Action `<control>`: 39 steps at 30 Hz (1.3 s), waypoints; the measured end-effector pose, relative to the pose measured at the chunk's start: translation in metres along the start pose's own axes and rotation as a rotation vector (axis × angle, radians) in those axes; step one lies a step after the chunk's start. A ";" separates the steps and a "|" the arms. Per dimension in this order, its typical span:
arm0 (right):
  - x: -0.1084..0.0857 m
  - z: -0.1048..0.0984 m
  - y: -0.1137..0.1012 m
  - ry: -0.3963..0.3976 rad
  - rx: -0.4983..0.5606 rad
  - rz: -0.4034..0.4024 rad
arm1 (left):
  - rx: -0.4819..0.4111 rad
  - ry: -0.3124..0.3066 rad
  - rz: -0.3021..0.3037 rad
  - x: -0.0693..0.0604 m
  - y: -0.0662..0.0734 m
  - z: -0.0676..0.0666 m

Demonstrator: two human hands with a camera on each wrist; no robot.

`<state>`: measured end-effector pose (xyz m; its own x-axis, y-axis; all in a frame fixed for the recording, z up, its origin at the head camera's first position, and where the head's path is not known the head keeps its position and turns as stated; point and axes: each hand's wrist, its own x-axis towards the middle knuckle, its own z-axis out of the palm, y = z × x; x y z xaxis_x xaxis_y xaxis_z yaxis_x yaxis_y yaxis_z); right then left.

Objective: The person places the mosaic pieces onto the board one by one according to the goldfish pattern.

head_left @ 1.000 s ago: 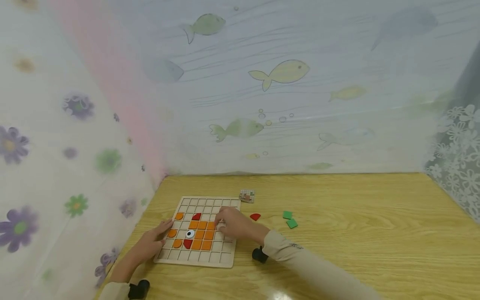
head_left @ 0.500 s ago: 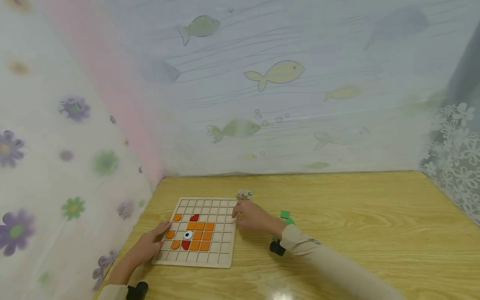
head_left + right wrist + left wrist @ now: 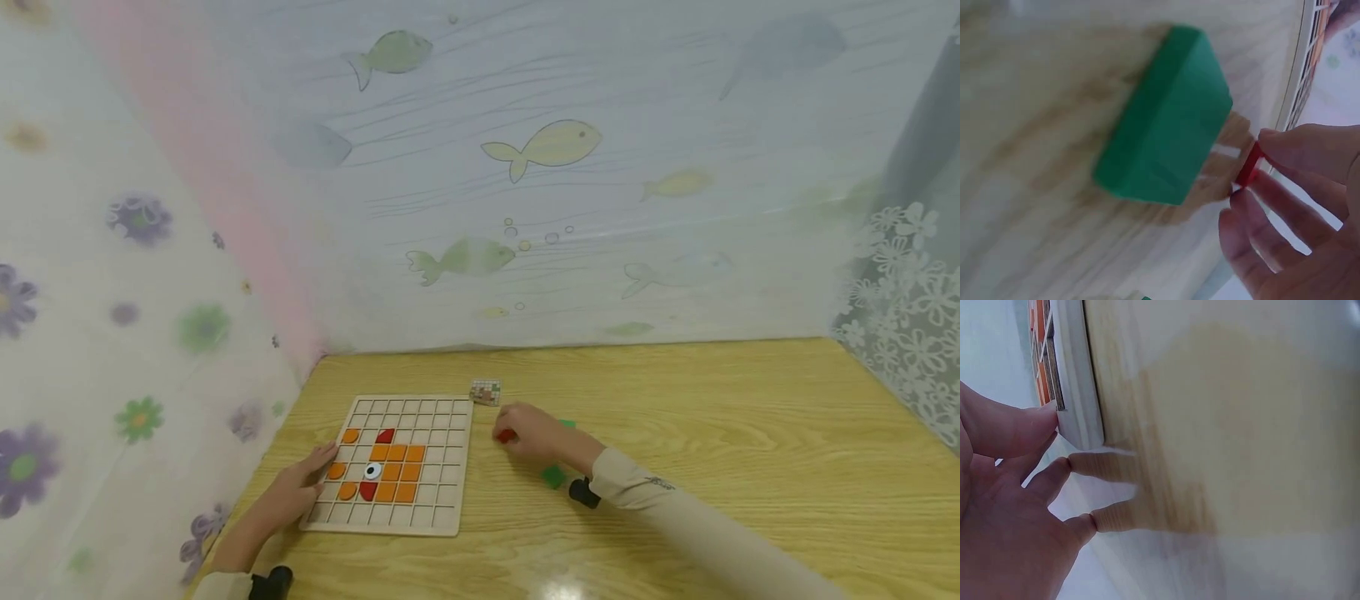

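In the head view, a wooden grid board (image 3: 442,521) lies at the table's left. Orange squares (image 3: 391,472), orange round pieces (image 3: 337,471), red quarter-round pieces (image 3: 385,436) and a white eye disc (image 3: 372,472) sit on it. My left hand (image 3: 292,493) rests along the board's left edge; its thumb touches the rim and other fingertips touch the tabletop in the left wrist view. To the right of the board, my right hand (image 3: 531,433) pinches a red quarter-round piece (image 3: 1249,165) between thumb and fingers, close to the table.
A green square tile (image 3: 553,477) lies below the right hand, and another green tile (image 3: 567,423) is partly hidden behind it. By the board's upper right corner is a small picture card (image 3: 486,392). A fish-patterned curtain (image 3: 480,283) hangs behind the table.
My right hand has left the board, moved right and taken hold of the red piece that lay on the table. One green tile now lies nearer the front edge. My left hand stays at the board.
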<state>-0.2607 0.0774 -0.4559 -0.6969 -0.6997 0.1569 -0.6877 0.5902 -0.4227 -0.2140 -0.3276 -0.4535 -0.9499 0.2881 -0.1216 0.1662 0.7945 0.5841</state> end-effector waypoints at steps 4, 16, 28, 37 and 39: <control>-0.007 -0.001 -0.006 -0.029 0.025 0.020 | 0.003 0.000 -0.001 -0.001 0.000 0.000; -0.018 0.002 -0.014 -0.028 0.094 -0.012 | 0.003 0.005 -0.012 -0.002 -0.004 0.001; -0.019 0.003 -0.017 -0.035 0.085 -0.052 | -0.006 0.014 0.018 -0.001 -0.003 -0.001; -0.019 0.005 -0.015 -0.055 0.124 -0.039 | -0.015 0.001 0.021 0.000 -0.002 0.000; -0.019 0.005 -0.016 -0.053 0.133 -0.038 | -0.018 0.005 0.028 0.000 -0.002 0.001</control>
<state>-0.2359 0.0792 -0.4562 -0.6571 -0.7426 0.1293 -0.6778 0.5071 -0.5324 -0.2137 -0.3288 -0.4550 -0.9462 0.3073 -0.1010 0.1880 0.7766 0.6012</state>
